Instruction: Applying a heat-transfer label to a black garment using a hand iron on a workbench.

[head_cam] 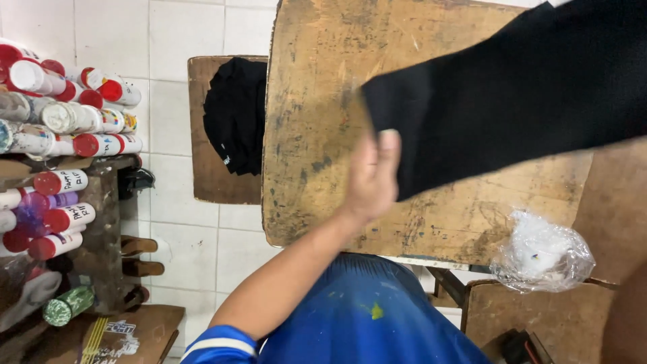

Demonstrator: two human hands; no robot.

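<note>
A black cloth garment (512, 94) stretches across a worn wooden table (317, 101), from the middle toward the upper right corner of the view. My left hand (372, 176) grips its lower left edge, thumb on top of the fabric, the motion slightly blurred. My right hand cannot be clearly seen; only a blurred patch shows at the lower right edge. I wear a blue garment with yellow paint spots (364, 317).
A second black cloth (236, 114) lies on a small wooden board (202, 168) left of the table. A crumpled clear plastic bag (542, 253) sits at the table's right front. Shelves of red-capped spray cans (60, 135) stand at the left. White tiled floor lies below.
</note>
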